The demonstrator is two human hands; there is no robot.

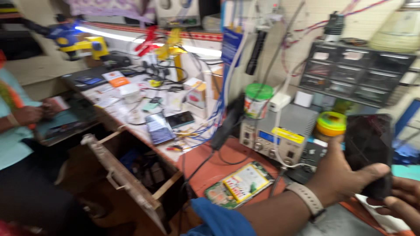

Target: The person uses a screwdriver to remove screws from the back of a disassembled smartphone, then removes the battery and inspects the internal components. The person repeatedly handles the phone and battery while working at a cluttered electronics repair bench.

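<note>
Your left hand [339,175] is wrapped around a dark phone [368,153], right hand [404,199] pinching its bottom; wooden drawer [122,175] hangs open, contents too blurry.

I am holding a dark phone [369,153] upright in my left hand [339,175], my right hand [404,201] touching its lower edge, while another person's hand [28,115] is resting beside the open wooden drawer [127,183].

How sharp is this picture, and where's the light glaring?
Head view: motion blur smears the whole bench; the left hand and phone are soft-edged; the tube light glares white along the back wall; the open drawer sits in shadow.
</note>
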